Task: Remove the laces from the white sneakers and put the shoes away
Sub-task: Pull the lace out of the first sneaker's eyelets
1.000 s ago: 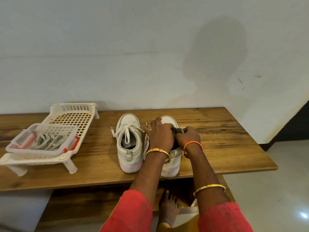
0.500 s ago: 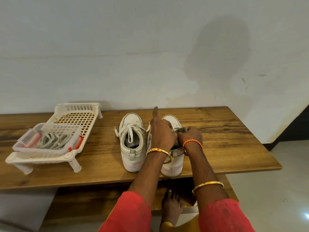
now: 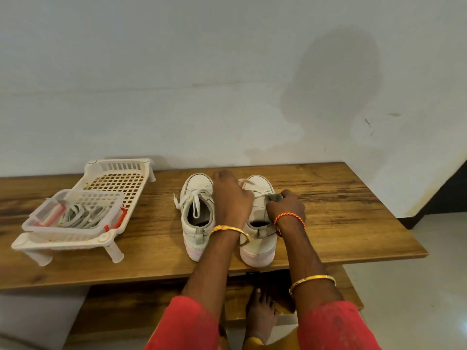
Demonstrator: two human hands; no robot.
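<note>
Since half a second ago the left hand (image 3: 231, 198) has dropped its raised forefinger and slid forward over the toe end of the right-hand white high-top sneaker (image 3: 257, 223), drawing a loop of flat white lace (image 3: 244, 182) up and out, while the right hand (image 3: 286, 207) has barely shifted. That right hand grips the grey tongue tip (image 3: 275, 197) with curled fingers, holding the shoe steady; the left hand's fingers are curled around the lace, though exactly how they pinch it is hidden by the knuckles. Both sneakers stand side by side, heels toward the person, on the brown wood-grain surface (image 3: 341, 223); the left-hand white sneaker (image 3: 197, 215) is fully laced with its ends hanging loose. To do this step well, I judge it best to pull each crossing out one eyelet row at a time, straight up, keeping the tongue pinned so the shoe does not tip or slide into its neighbour. The white plastic slotted rack (image 3: 118, 178), with a smaller clear basket (image 3: 75, 213) resting on it, sits well apart to the left.
</note>
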